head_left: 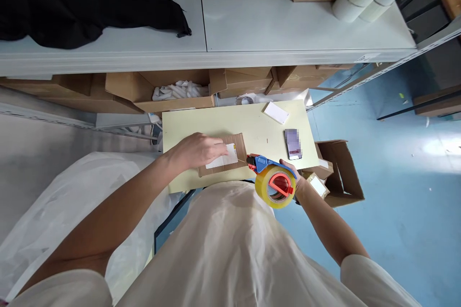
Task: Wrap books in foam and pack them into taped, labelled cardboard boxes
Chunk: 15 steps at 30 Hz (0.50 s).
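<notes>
A flat brown cardboard piece (240, 143) lies on the pale yellow tabletop in front of my body, with a white label (231, 154) on it. My left hand (202, 148) reaches over it from the left. Its fingers lie over the label, loosely bent; the thumb is mostly hidden. In my right hand (293, 169) is a blue and red tape dispenser (264, 163) with a roll of yellowish tape (262, 191). The dispenser hangs by the table's front edge, its head close to the cardboard's right corner.
A phone (293, 144) and a white box (276, 113) lie on the table (194, 122). Open cartons (176, 104) sit under the grey shelf (306, 29) behind. Another open carton (347, 172) is at the right, and a large translucent plastic bag (126, 177) at the left.
</notes>
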Available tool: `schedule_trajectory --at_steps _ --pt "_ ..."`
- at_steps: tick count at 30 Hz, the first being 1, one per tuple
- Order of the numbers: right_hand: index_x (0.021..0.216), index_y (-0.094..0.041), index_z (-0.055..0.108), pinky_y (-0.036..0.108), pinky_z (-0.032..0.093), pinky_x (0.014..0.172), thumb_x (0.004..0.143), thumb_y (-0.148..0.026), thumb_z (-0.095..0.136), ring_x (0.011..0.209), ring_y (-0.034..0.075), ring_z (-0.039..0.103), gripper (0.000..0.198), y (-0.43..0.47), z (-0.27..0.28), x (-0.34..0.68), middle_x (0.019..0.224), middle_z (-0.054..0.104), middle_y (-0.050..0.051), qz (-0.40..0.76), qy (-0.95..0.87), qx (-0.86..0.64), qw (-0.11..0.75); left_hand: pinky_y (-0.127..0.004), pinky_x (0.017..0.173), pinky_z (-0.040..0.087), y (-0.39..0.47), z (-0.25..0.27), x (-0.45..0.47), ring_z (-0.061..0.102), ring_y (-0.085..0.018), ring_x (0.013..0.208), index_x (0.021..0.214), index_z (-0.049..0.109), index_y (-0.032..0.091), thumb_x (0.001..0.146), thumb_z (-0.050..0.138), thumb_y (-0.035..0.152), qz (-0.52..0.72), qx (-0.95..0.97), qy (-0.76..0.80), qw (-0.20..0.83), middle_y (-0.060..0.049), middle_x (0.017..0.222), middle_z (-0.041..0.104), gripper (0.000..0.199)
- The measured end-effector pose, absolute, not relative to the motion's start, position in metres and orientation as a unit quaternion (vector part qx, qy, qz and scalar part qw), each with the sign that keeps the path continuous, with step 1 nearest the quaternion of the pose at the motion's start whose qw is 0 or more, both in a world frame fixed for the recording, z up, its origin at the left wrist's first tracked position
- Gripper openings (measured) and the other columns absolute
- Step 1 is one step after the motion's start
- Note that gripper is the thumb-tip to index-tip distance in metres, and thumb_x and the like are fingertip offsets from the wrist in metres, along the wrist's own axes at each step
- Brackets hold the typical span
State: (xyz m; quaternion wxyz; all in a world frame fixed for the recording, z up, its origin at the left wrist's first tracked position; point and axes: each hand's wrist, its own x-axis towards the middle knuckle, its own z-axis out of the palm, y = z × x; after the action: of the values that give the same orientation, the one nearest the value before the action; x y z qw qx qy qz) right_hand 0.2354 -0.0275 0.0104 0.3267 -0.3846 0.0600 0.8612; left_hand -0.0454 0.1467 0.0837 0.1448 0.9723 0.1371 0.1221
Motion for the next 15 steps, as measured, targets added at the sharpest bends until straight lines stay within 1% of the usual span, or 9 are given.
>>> schedule_trajectory --at_steps 2,4,6,8,10,12,15 --pt "0.093 -0.011 0.066 0.033 0.053 0.075 0.077 -0.063 0.05 0.077 0.022 0.067 0.056 -0.028 0.011 0.235 0.085 0.072 0.011 0.867 0.052 -0.379 0.32 -0.025 0.044 0.024 0.146 0.086 -0.045 0.046 -0.009 0.046 0.069 0.06 0.02 0.091 0.044 0.036 0.092 0.971 0.158 0.155 0.001 0.058 0.053 0.032" --pt "0.101 -0.012 0.064 0.035 0.052 0.078 0.077 -0.065 0.049 0.083 0.023 0.067 0.06 -0.027 0.013 0.235 0.093 0.071 0.012 0.867 0.042 -0.373 0.327 -0.024 0.046 0.024 0.144 0.087 -0.041 0.05 -0.011 0.053 0.077 0.063 0.02 0.087 0.05 0.042 0.053 0.972 0.165 0.161 -0.001 0.071 0.06 0.027" --pt "0.107 -0.014 0.062 0.037 0.051 0.083 0.077 -0.065 0.05 0.09 0.024 0.066 0.061 -0.026 0.015 0.234 0.101 0.07 0.012 0.858 0.031 -0.368 0.357 -0.024 0.048 0.026 0.142 0.086 -0.037 0.055 -0.012 0.06 0.083 0.064 0.021 0.086 0.051 0.04 0.014 0.969 0.169 0.18 -0.002 0.081 0.063 0.023" --pt "0.107 -0.016 0.062 0.036 0.05 0.085 0.077 -0.064 0.052 0.094 0.024 0.065 0.058 -0.024 0.015 0.233 0.104 0.069 0.011 0.85 0.027 -0.361 0.382 -0.024 0.051 0.029 0.14 0.083 -0.033 0.057 -0.013 0.064 0.081 0.064 0.022 0.088 0.047 0.035 -0.008 0.958 0.19 0.216 -0.001 0.079 0.064 0.023" --pt "0.104 -0.016 0.063 0.036 0.049 0.086 0.076 -0.061 0.054 0.094 0.023 0.064 0.054 -0.023 0.013 0.231 0.101 0.07 0.01 0.849 0.027 -0.349 0.396 -0.024 0.055 0.033 0.141 0.08 -0.032 0.058 -0.014 0.069 0.078 0.063 0.023 0.087 0.048 0.037 -0.009 0.933 0.227 0.278 0.0 0.076 0.064 0.023" --pt "0.102 -0.017 0.063 0.036 0.049 0.086 0.077 -0.06 0.054 0.093 0.022 0.064 0.05 -0.024 0.01 0.229 0.098 0.07 0.009 0.847 0.024 -0.338 0.41 -0.025 0.058 0.036 0.142 0.075 -0.029 0.059 -0.016 0.071 0.079 0.063 0.023 0.084 0.052 0.042 0.003 0.893 0.27 0.359 0.0 0.076 0.064 0.023" --pt "0.102 -0.019 0.062 0.035 0.046 0.09 0.08 -0.061 0.05 0.096 0.02 0.063 0.049 -0.023 0.004 0.224 0.095 0.07 0.006 0.841 0.014 -0.332 0.426 -0.027 0.064 0.04 0.14 0.066 -0.019 0.058 -0.016 0.072 0.075 0.062 0.022 0.085 0.05 0.045 0.072 0.811 0.308 0.492 -0.001 0.075 0.063 0.029"
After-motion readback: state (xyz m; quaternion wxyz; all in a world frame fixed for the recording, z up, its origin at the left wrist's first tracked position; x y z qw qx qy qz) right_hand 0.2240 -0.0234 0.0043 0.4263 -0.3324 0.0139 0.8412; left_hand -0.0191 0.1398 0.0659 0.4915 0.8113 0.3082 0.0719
